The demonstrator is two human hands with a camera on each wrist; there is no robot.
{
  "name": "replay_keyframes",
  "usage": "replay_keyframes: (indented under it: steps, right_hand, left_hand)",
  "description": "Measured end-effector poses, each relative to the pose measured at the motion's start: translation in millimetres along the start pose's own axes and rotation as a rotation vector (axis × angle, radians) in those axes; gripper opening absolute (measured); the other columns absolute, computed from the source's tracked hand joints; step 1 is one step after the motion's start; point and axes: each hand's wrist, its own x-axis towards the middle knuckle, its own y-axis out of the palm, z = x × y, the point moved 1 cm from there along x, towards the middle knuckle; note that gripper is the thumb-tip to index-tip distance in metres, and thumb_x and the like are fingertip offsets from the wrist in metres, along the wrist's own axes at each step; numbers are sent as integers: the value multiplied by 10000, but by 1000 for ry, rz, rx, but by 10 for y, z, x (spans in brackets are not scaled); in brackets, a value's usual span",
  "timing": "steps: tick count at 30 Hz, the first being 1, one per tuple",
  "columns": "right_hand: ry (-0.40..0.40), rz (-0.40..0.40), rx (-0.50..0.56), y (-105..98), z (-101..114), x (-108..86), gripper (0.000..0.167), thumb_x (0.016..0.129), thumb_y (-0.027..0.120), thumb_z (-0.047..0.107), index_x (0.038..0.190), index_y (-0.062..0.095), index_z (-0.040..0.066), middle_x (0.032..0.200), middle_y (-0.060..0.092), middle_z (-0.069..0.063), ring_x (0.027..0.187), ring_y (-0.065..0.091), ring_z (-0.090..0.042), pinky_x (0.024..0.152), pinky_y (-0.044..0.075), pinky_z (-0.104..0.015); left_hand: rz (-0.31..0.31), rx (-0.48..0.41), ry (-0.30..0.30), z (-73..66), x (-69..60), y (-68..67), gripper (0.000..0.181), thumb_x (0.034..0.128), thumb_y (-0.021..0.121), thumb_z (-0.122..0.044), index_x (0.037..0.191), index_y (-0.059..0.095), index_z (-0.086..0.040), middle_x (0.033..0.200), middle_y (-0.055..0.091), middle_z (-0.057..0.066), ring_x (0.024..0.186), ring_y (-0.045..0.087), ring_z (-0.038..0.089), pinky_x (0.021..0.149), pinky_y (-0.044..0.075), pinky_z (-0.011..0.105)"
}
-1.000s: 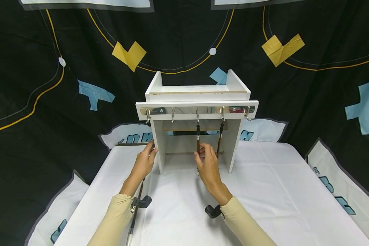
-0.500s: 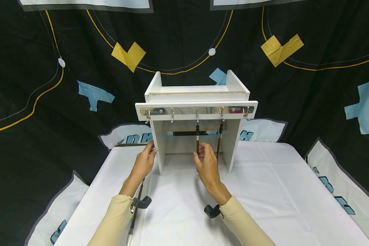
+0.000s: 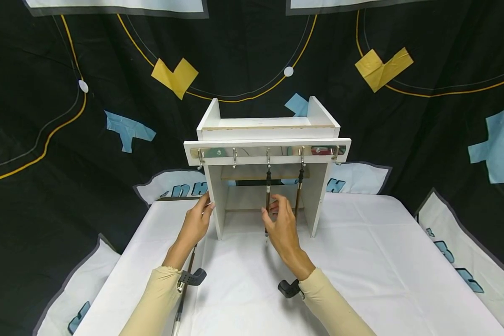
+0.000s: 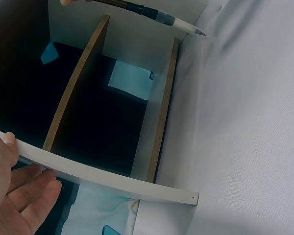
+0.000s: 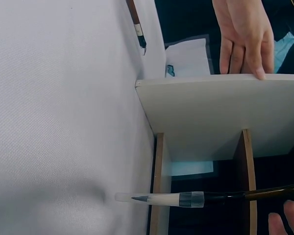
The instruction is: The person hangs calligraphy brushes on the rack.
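The left hand rests against the white shelf unit's left side panel; in the left wrist view its thumb touches the panel's edge, fingers extended along the outer side. From the middle hook hangs a brown-handled brush, tip down. The right hand is around this brush, thumb and fingers spread apart. In the right wrist view the brush passes between the thumb and fingers, a clear cap over its tip. A second brush hangs on the hook to the right.
Another brush lies on the white-covered table, partly under the left forearm. The hook rail crosses the front of the unit and overhangs both side panels. Behind the table hangs a black cloth with tape pieces.
The right hand's thumb and fingers have spread a little around the middle brush, whose lower end shows more. The left hand stays at the side panel.
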Motion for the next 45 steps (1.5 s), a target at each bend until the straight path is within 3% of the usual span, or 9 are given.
replay_keyframes:
  steps: [10,16,25,31,34,38,45]
  right_hand:
    - [-19,4,10,-96,93,-41,578,993,774,235,1427,487,-17,1191,605,-180,1060,647,-326,893,603,-454]
    - [-34,-28,15,-283,224,-55,649,978,790,313,1467,463,36,1251,581,-195,1142,614,-329,972,581,-461]
    - [-238,-272,-45,-795,262,-9,596,882,883,151,1352,553,-8,1147,597,-191,1075,604,-327,930,542,-438]
    - [-200,-367,-59,-1091,86,97,572,888,871,124,1337,552,-29,1183,609,-222,1138,607,-345,957,521,-456]
    - [-155,-338,-54,-1192,-43,154,599,914,855,162,1370,531,-53,1249,608,-234,1195,604,-355,1000,534,-475]
    - [-64,-236,-52,-1283,-262,237,640,952,820,204,1437,491,-54,1348,597,-237,1262,608,-367,1044,548,-516]
    - [76,49,-59,-1385,-614,368,648,1073,651,314,1580,391,5,1516,540,-269,1357,584,-444,1100,522,-577]
  left_hand:
    - [1,-4,-15,0,-1,-1,478,1154,448,-224,1607,392,-81,1527,561,231,1352,598,431,1082,535,580]
    - [2,-3,-13,9,-3,16,479,1158,434,-232,1610,385,-78,1530,553,239,1351,595,442,1079,538,577]
    - [5,-13,-19,-4,-6,23,495,1159,427,-231,1629,360,-92,1542,539,245,1374,579,431,1091,535,554]
    - [0,0,-31,-4,-6,20,493,1162,420,-246,1630,361,-101,1546,537,239,1348,601,433,1076,548,552]
    - [0,2,-30,-3,-7,18,490,1161,423,-238,1626,366,-93,1543,541,237,1346,602,435,1076,547,556]
    - [1,4,-27,-10,-5,13,484,1160,427,-228,1619,376,-85,1536,550,235,1340,606,438,1071,548,563]
    - [-1,-5,-10,-5,-1,13,495,1159,427,-222,1626,361,-73,1546,540,236,1356,597,426,1068,548,566]
